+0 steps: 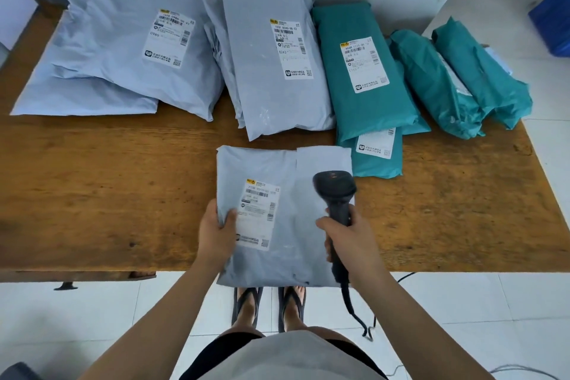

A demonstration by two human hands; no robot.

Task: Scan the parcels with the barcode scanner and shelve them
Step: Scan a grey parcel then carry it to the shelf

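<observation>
Over the near edge of the wooden table [123, 194], the left hand [216, 230] grips a grey parcel [277, 259] by its left side, thumb on top beside the white shipping label [260, 216], the other fingers tucked underneath. The parcel's lower end hangs out past the table's front edge; it looks lifted clear of the wood, though that's hard to judge from this angle. The right hand [350, 241] is wrapped tight round the handle of the black barcode scanner [334, 191], forefinger curled across the front of the grip. The scanner's head sits over the right half of the parcel, just beside the label, and its cable [354, 308] trails down below the table edge. Along the table's far side, a heap of grey mailers [123, 55] fills the left end. A tall grey mailer [271, 71] lies at the middle, touching a stack of teal parcels [361, 80]. More teal parcels [462, 83] lean together at the right end. Beyond the table's far right corner stands a blue bin [552, 18].
</observation>
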